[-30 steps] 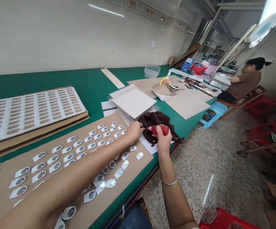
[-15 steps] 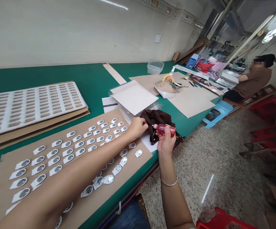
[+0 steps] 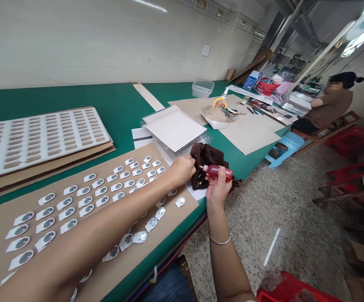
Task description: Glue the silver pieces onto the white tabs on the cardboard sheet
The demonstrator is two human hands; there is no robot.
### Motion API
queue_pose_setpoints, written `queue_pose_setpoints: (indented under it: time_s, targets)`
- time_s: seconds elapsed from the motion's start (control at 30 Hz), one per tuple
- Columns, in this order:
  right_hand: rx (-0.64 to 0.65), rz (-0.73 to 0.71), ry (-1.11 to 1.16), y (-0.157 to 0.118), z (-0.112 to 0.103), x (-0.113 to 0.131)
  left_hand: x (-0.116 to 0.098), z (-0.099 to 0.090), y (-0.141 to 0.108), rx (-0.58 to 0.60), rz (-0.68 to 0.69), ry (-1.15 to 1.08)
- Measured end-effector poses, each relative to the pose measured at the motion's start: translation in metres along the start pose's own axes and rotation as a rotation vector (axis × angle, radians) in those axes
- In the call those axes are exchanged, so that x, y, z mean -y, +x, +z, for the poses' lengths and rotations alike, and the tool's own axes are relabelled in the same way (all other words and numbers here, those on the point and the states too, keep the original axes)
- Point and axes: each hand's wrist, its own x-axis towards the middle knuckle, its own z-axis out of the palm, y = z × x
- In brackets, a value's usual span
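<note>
My right hand point(image 3: 218, 184) is wrapped round a small red bottle point(image 3: 216, 172), its pale nozzle pointing left. My left hand point(image 3: 182, 170) is closed at the left edge of a dark brown cloth point(image 3: 208, 154), its fingertips against or gripping the fabric; anything else between them is hidden. The nozzle tip lies close to my left fingers, over the cloth. Below my left arm a brown cardboard sheet point(image 3: 106, 216) carries rows of small round metallic pieces on white tabs.
On the green table point(image 3: 121, 98) are a white slotted tray point(image 3: 43, 140), white sheets point(image 3: 174, 128) on clear plastic, a clear tub point(image 3: 202, 89) and a white container point(image 3: 216, 119). Blue and red stools point(image 3: 282, 149) stand at the right, where a person point(image 3: 336, 105) sits.
My left hand has shifted slightly, and the cloth has bunched and moved a little beside it. The bottle stays in my right hand. The whole view has shifted slightly.
</note>
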Motion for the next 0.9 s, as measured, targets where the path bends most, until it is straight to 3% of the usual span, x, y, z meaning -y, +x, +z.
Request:
queue_pose_setpoints:
  time_s: [0.13,0.37,0.53,0.67,0.77,0.83,0.9]
  targets:
    - [-0.033,0.016,0.023,-0.001,-0.001,-0.001,-0.003,0.002,0.001,-0.004,-0.01,0.022]
    - [-0.106,0.038,0.103,0.009,-0.003,0.002,-0.01,0.016,0.015,0.082,-0.172,-0.018]
    - [-0.056,0.074,0.145,-0.005,-0.004,0.01,-0.011,0.006,0.008,0.04,-0.178,0.023]
    - [0.153,0.197,0.245,-0.051,0.002,0.0,-0.02,-0.023,-0.025,-0.054,-0.133,0.132]
    - [0.352,0.287,0.506,-0.085,0.01,-0.005,-0.024,-0.064,-0.067,-0.125,-0.126,0.207]
    - [0.406,0.336,0.682,-0.091,0.011,0.0,-0.021,-0.098,-0.105,-0.177,-0.13,0.27]
    - [0.461,0.381,0.876,-0.078,0.004,0.012,-0.012,-0.132,-0.152,-0.222,-0.138,0.404]
